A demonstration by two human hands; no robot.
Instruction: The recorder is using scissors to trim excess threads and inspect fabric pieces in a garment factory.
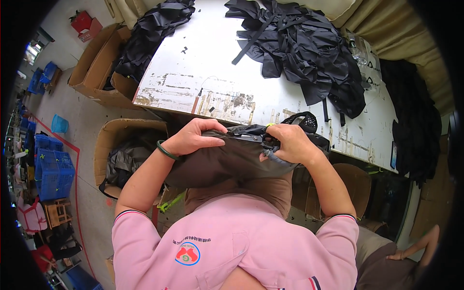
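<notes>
The person's two hands were apart at the near edge of the white worktable (183, 63). The left hand (197, 137) pinched the upper edge of the dark fabric item (217, 164) between thumb and forefinger. The right hand (293, 142) was closed around the handles of the scissors (250, 138), the blades directed toward the left hand along the fabric edge. Whether the blades were parted could not be determined. The fabric item hung in front of the torso, above the lap. A black mesh piece (305, 121) was located just beyond the right hand. A pile of black fabric pieces (314, 53) lay on the far right part of the worktable. An open cardboard carton (102, 152) containing dark material stood to the person's left, below table level.
</notes>
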